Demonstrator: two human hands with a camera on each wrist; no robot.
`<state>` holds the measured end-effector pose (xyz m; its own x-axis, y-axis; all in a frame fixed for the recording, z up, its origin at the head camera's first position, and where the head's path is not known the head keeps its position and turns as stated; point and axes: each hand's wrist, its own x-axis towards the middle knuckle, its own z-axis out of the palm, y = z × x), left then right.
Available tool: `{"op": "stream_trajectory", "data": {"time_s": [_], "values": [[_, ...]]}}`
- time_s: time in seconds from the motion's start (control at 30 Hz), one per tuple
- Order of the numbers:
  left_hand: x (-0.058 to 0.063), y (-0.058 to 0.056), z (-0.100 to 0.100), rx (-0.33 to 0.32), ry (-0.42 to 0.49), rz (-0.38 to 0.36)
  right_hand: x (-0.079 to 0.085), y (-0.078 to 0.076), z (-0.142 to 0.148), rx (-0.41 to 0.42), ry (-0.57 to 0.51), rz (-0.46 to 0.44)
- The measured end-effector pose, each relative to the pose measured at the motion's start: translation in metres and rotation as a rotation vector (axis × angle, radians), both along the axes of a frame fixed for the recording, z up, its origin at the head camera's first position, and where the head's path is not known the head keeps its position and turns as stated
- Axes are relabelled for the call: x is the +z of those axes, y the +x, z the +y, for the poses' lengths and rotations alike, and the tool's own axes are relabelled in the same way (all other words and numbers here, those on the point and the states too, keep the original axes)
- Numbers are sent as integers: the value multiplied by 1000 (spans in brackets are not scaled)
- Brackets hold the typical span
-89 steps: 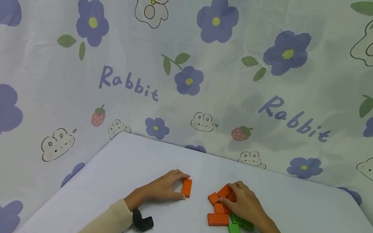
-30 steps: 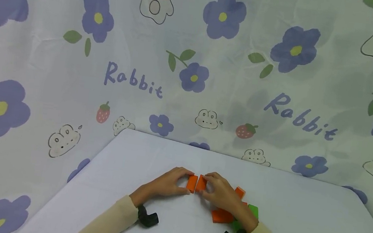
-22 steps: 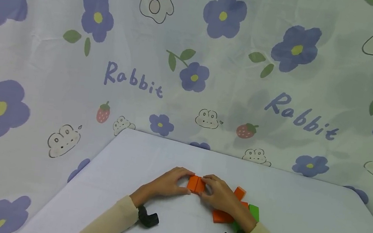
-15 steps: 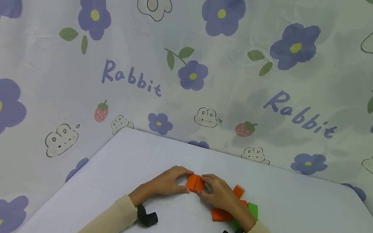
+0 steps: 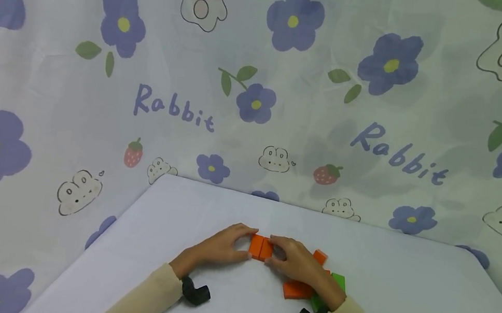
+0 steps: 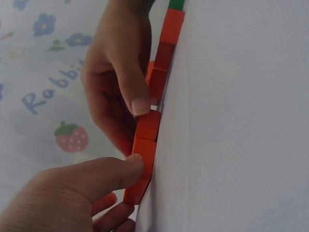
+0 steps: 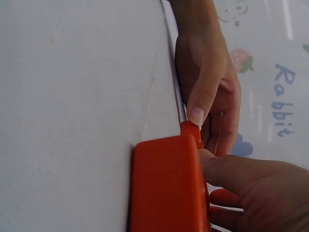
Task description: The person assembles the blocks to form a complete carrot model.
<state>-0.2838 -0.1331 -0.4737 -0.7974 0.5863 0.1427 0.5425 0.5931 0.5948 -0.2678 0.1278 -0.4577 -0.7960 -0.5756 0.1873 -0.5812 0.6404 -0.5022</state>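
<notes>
Two orange rectangular blocks lie side by side on the white table in the head view, long edges together with a thin seam between them. My left hand (image 5: pixel 223 244) pinches the left orange block (image 5: pixel 256 246) by its near and far ends, thumb on the near side. From the other side, my right hand (image 5: pixel 296 260) pinches the right orange block (image 5: pixel 266 250) in the same way. The left wrist view shows both thumbs at the near ends of the blocks. In the right wrist view the right hand's fingertips are partly hidden behind a large orange block (image 7: pixel 164 188) in front.
Loose orange blocks (image 5: pixel 296 290) and green blocks (image 5: pixel 338 281) lie under and beside the right forearm, which covers part of them. A white cloth covers the table (image 5: pixel 232 305). Behind it hangs a curtain (image 5: pixel 306 90) with flowers and rabbits.
My right hand has moved left from the pile with an orange block and brought it against the left hand's block, closing the gap. Over the last half second both hands stay nearly still.
</notes>
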Motion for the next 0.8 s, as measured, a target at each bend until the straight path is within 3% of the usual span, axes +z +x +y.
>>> {"op": "stream_trajectory", "data": {"time_s": [0.23,0.47,0.6,0.73,0.8], "values": [[-1,-1,-1,-8,9,-14,7,3,2,15,18,23],[3,-2,-2,-1,-5,-17,30,22,13,24,13,180],[2,-2,0,7,3,-22,40,36,31,40,42,142],[0,-1,5,7,11,-29,39,48,52,117,81,40],[0,-1,6,6,12,-27,36,54,59,165,126,32]]}}
